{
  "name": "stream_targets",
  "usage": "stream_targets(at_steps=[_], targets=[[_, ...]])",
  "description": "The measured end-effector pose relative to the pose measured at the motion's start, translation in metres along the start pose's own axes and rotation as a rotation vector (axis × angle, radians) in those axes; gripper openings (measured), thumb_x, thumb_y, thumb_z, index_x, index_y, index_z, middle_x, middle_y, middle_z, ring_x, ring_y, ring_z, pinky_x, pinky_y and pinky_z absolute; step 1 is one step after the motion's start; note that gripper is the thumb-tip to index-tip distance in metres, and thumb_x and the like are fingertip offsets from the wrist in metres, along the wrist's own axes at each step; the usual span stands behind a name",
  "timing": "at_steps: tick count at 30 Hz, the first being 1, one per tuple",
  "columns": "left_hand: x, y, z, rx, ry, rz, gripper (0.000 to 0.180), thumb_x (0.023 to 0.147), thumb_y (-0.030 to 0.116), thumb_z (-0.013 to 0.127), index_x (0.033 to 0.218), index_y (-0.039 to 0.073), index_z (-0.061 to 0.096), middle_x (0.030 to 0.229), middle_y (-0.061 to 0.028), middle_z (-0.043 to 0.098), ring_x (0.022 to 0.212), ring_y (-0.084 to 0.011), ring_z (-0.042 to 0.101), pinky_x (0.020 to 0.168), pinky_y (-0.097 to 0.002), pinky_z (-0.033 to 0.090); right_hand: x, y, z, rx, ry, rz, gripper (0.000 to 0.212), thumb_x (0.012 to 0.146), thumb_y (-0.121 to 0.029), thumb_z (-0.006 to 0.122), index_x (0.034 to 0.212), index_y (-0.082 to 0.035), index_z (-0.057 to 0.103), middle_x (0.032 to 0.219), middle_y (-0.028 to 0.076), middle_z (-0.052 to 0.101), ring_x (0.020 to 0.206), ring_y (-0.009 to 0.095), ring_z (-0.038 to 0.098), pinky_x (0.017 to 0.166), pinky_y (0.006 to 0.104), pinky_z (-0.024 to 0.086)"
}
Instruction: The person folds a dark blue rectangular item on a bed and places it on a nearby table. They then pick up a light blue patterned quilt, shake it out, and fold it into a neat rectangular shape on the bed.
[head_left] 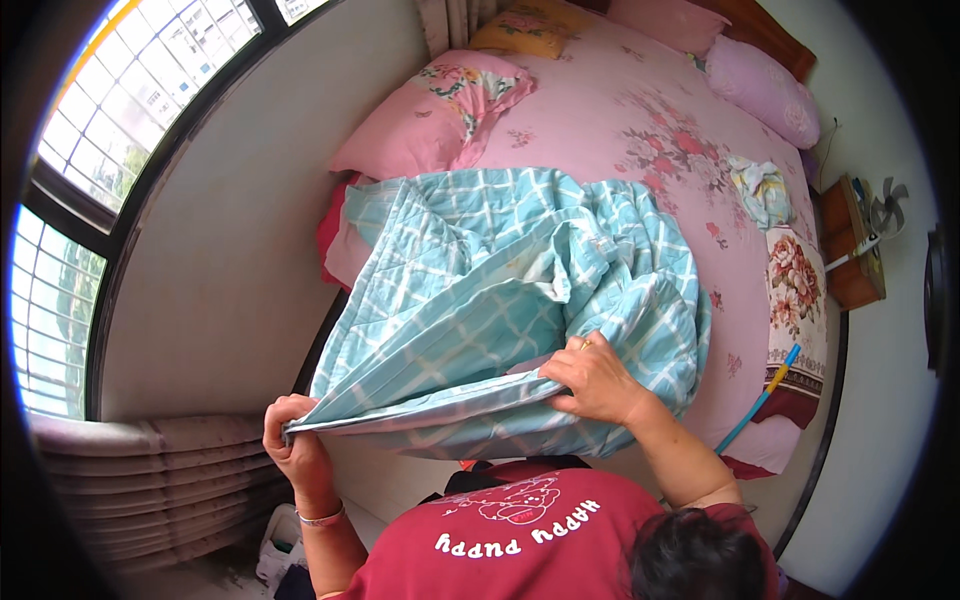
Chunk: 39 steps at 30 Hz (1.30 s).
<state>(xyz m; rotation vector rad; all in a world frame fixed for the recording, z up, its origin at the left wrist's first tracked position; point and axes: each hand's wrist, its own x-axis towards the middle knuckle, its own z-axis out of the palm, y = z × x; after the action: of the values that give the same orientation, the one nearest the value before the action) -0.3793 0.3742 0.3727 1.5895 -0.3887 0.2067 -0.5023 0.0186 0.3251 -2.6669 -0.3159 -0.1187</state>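
A: Where's the quilt [500,300]?
B: Heaped on the near left part of the bed [650,110], its edge pulled taut between both hands.
A: Grips?
B: Left hand [293,440] fisted on the corner; right hand [597,380] pinching the hem.
A: Room?
B: Wall [250,220] close on the left; bare sheet beyond, up to the pillows [440,115].

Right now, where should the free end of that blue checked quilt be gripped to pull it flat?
Probably the gathered near edge of the blue checked quilt, between the left hand and right hand. Come from the bed's foot: that hem is bunched, lifted and stretched taut there.
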Motion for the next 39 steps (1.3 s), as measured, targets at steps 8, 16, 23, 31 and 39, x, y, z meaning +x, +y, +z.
stream_targets(at_steps=[8, 16, 23, 31, 39], targets=[[-0.006, 0.013, -0.063, 0.015, 0.129, 0.068, 0.011, 0.084, -0.005, 0.051, 0.082, 0.005, 0.046, 0.075, -0.0048, 0.053, 0.070, -0.0132, 0.049, 0.070, -0.0257, 0.041, -0.027, -0.025, -0.001, -0.105, -0.202, 0.078, 0.034, 0.061, -0.024, 0.079, 0.091, -0.016, 0.064, 0.077, 0.001, 0.061, 0.080, 0.022, 0.060, 0.073, 0.0375, 0.039], [0.002, 0.012, -0.095, -0.010, 0.283, 0.103, 0.014, 0.087, -0.002, 0.051, 0.081, 0.007, 0.043, 0.076, -0.0013, 0.048, 0.072, -0.0120, 0.048, 0.074, -0.0264, 0.043, -0.047, -0.036, 0.038, 0.772, -0.719, 0.319, 0.059, 0.081, -0.042, 0.070, 0.125, -0.006, 0.053, 0.085, 0.013, 0.062, 0.081, 0.026, 0.063, 0.072, 0.0369, 0.052], [-0.005, 0.010, -0.098, -0.006, 0.433, 0.063, 0.011, 0.088, -0.001, 0.049, 0.083, 0.007, 0.043, 0.078, -0.0010, 0.046, 0.074, -0.0124, 0.047, 0.077, -0.0267, 0.043, 0.007, 0.017, 0.086, 0.285, 0.345, 0.464, 0.050, 0.077, -0.023, 0.076, 0.115, 0.000, 0.054, 0.103, 0.018, 0.055, 0.094, 0.033, 0.057, 0.081, 0.0381, 0.048], [-0.006, 0.007, -0.102, 0.006, 0.348, 0.103, 0.009, 0.088, 0.001, 0.049, 0.084, 0.007, 0.043, 0.078, -0.0019, 0.046, 0.075, -0.0131, 0.048, 0.077, -0.0271, 0.043, 0.064, 0.116, 0.101, -0.076, 0.247, 0.722, 0.071, 0.070, -0.032, 0.080, 0.126, -0.004, 0.045, 0.121, 0.018, 0.055, 0.118, 0.035, 0.047, 0.104, 0.0536, 0.030], [-0.009, 0.018, -0.088, -0.010, 0.315, 0.070, 0.011, 0.089, 0.004, 0.051, 0.084, 0.008, 0.042, 0.076, -0.0015, 0.046, 0.073, -0.0132, 0.047, 0.075, -0.0280, 0.044, 0.095, 0.098, 0.116, -0.345, 0.016, 0.688, 0.053, 0.069, -0.042, 0.079, 0.110, -0.016, 0.058, 0.103, 0.010, 0.058, 0.106, 0.029, 0.053, 0.097, 0.0508, 0.034]])
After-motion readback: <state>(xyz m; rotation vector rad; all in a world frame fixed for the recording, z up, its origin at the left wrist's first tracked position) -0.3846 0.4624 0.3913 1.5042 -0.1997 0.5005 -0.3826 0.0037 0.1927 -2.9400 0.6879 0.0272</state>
